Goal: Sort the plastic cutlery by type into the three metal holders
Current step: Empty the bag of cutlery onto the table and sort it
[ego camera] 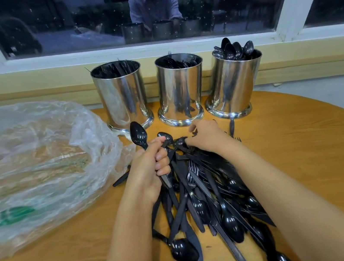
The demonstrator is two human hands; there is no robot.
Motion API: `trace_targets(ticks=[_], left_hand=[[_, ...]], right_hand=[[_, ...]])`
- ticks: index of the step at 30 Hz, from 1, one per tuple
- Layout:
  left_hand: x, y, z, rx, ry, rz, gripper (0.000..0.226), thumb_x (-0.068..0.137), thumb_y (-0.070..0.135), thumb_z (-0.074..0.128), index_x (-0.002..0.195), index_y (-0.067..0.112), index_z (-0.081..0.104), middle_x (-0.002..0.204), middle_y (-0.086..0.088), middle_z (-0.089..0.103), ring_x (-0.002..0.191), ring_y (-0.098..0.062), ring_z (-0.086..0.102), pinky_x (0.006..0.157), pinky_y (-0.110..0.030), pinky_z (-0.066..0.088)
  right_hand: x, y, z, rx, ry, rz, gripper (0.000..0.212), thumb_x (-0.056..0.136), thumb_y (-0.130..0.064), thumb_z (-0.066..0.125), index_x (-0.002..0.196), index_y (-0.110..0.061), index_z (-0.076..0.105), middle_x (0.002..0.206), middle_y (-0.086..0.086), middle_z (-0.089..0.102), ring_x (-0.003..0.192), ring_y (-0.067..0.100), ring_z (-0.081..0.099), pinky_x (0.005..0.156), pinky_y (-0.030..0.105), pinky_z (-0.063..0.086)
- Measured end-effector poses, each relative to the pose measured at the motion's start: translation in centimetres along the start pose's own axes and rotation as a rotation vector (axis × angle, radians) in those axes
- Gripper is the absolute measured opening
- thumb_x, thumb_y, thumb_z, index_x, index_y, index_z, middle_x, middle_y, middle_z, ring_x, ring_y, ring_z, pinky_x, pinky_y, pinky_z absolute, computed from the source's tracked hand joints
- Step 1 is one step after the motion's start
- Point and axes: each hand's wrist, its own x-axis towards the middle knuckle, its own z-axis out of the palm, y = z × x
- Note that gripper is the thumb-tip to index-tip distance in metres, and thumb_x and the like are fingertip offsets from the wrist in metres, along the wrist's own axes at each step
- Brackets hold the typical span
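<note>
Mostly, a clear plastic bag (24, 166) spreads left of the hands; under both lies the cutlery pile (201, 205), with three metal holders (180, 88) just beyond. The left hand (150, 168) grips spoons (138, 133); the right hand (207, 135) curls onto the pile, grip unclear.

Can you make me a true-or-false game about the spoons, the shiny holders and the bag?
1. The left hand grips a spoon. True.
2. Spoons stick out of the right holder. True.
3. The bag lies to the right of the pile. False: it lies to the left of it.
4. There are four holders. False: there are three.
5. The middle holder is empty. False: forks stick out of it.
</note>
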Motion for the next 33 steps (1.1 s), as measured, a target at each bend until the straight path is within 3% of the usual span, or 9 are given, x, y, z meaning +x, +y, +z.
trace_targets(ticks=[4,7,10,14,20,24,27,30,33], left_hand=[[-0.2,0.0,0.2,-0.097,-0.051,-0.064,0.014,0.102,0.021,0.047,0.090,0.013,0.048,0.055,0.005,0.034,0.041,-0.005,0.027,0.037,-0.015,0.021],[-0.4,0.0,0.3,-0.086,-0.093,-0.085,0.014,0.101,0.021,0.048,0.090,0.012,0.047,0.058,0.003,0.037,0.044,-0.006,0.028,0.039,-0.016,0.022],[-0.4,-0.1,0.4,-0.060,-0.112,-0.079,0.011,0.100,0.018,0.048,0.091,0.012,0.047,0.059,0.003,0.039,0.045,-0.006,0.027,0.041,-0.017,0.021],[-0.3,-0.1,0.4,-0.128,-0.130,-0.070,0.009,0.095,0.018,0.053,0.092,0.010,0.050,0.060,0.002,0.039,0.046,-0.007,0.028,0.041,-0.018,0.022],[-0.3,-0.7,0.8,0.001,-0.197,-0.046,0.040,0.083,0.040,0.066,0.106,0.009,0.054,0.067,0.004,0.043,0.054,-0.005,0.033,0.046,-0.016,0.027],[-1.2,-1.8,2.1,0.250,-0.358,-0.059,0.039,0.086,0.038,0.066,0.110,0.008,0.057,0.070,0.004,0.042,0.057,-0.006,0.032,0.050,-0.017,0.028],[-1.3,-2.2,2.5,0.320,-0.355,-0.031,0.019,0.100,0.024,0.053,0.101,0.006,0.059,0.071,0.003,0.042,0.058,-0.005,0.030,0.048,-0.016,0.026],[-1.5,-2.0,2.5,0.312,-0.389,-0.062,0.024,0.105,0.021,0.042,0.095,0.007,0.059,0.065,0.004,0.041,0.055,-0.005,0.028,0.048,-0.017,0.023],[-1.8,-1.9,2.6,0.336,-0.444,-0.098,0.025,0.106,0.018,0.040,0.093,0.008,0.060,0.059,0.004,0.041,0.050,-0.005,0.026,0.045,-0.016,0.021]], right_hand=[[0.3,1.2,-1.4,0.305,0.194,0.030,0.034,0.092,-0.009,0.058,0.126,-0.012,0.054,0.104,0.003,0.060,0.068,0.005,0.051,0.054,0.016,0.038],[0.3,2.5,-2.7,0.439,0.359,0.009,0.030,0.092,0.002,0.056,0.120,-0.009,0.061,0.103,0.001,0.065,0.084,0.010,0.059,0.064,0.012,0.044],[0.0,3.5,-4.1,0.569,0.488,-0.038,0.027,0.092,0.004,0.058,0.113,-0.010,0.066,0.103,0.000,0.069,0.099,0.014,0.064,0.089,0.027,0.053],[-1.5,3.5,-5.1,0.701,0.560,-0.138,0.026,0.091,0.002,0.060,0.100,-0.021,0.066,0.089,-0.009,0.072,0.092,0.010,0.068,0.086,0.030,0.055],[-4.1,1.7,-5.1,0.743,0.263,-0.422,0.023,0.088,0.002,0.064,0.098,-0.019,0.067,0.085,-0.008,0.075,0.090,0.004,0.069,0.081,0.018,0.052],[-4.5,0.2,-3.9,0.674,0.148,-0.579,0.022,0.087,0.005,0.064,0.099,-0.013,0.067,0.088,-0.007,0.075,0.091,0.006,0.070,0.082,0.017,0.051],[-4.5,0.0,-3.4,0.720,0.142,-0.599,0.028,0.085,0.005,0.066,0.099,-0.018,0.066,0.093,-0.003,0.072,0.087,0.006,0.067,0.080,0.019,0.051],[-4.3,0.4,-3.3,0.643,0.199,-0.564,0.029,0.085,-0.005,0.070,0.107,-0.023,0.067,0.104,-0.002,0.066,0.078,0.005,0.057,0.076,0.021,0.051],[-4.4,0.7,-3.8,0.533,0.111,-0.539,0.018,0.091,-0.012,0.065,0.106,-0.021,0.071,0.091,-0.014,0.070,0.075,0.007,0.060,0.070,0.022,0.052]])
